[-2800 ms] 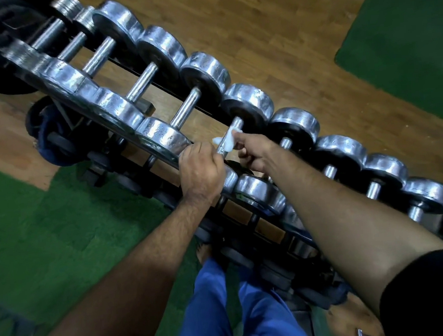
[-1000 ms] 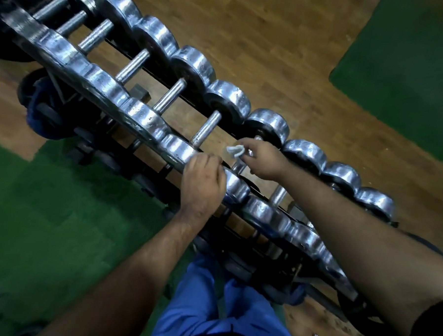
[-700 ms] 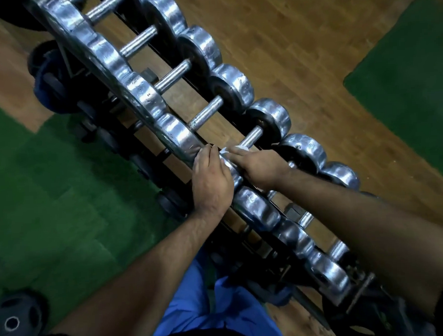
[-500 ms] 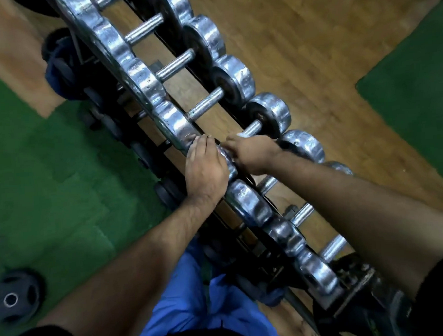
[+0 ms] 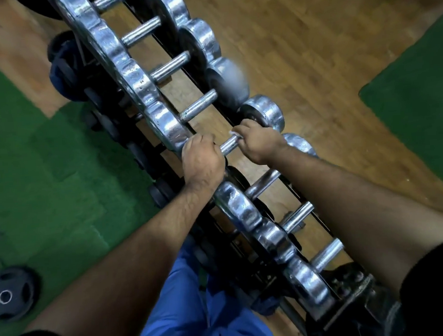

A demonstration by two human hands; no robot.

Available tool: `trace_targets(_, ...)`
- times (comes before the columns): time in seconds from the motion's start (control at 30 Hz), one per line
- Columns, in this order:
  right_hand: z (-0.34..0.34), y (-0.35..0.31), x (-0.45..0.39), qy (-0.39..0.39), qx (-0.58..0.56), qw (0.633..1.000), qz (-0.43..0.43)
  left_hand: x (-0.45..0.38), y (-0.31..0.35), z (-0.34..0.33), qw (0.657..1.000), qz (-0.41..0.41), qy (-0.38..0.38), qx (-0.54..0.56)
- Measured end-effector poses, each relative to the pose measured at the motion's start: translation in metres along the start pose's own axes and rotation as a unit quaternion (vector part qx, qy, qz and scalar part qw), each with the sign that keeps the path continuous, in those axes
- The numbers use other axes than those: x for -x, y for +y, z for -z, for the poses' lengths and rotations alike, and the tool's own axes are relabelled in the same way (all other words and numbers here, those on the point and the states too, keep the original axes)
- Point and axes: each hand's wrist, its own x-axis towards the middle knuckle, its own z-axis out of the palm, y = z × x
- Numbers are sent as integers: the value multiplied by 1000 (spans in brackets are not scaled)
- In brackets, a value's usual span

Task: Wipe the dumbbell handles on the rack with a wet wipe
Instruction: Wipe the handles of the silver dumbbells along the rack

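My right hand [image 5: 259, 142] clamps wet wipe [image 5: 234, 133] on handle [image 5: 229, 144]; left hand [image 5: 202, 160] grips near plate beside it. Risk: wipe bunches, near end missed.

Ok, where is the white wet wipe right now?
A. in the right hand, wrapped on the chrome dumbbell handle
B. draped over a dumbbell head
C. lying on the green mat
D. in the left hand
A: a corner of the white wet wipe shows at the fingers of the right hand, which grips the knurled chrome dumbbell handle; the left hand holds that dumbbell's near end.
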Motion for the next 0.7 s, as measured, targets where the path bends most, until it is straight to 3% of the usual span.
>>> trace_targets(0.13, -2, -23, 14, -26, -28, 997, 61, 2, -3, -6, 998, -27, 29, -41)
trace_targets(0.27, 7, 0, 1, 30, 17, 999, -26, 5, -4, -9, 997, -32, 30, -61)
trace_targets(0.4, 1, -16, 11, -2, 18, 999, 35, 4, -2, -8, 998, -28, 27, -55)
trace_targets(0.53, 5, -11, -1, 42, 50, 996, -68, 4, -5, -10, 996, -48, 44, -59)
trace_targets(0.63, 5, -23, -4, 11, 77, 997, -6, 3, -5, -12, 995, -50, 54, -62)
trace_targets(0.7, 8, -11, -6, 34, 66, 997, -22, 4, -6, -12, 995, -57, 51, -64)
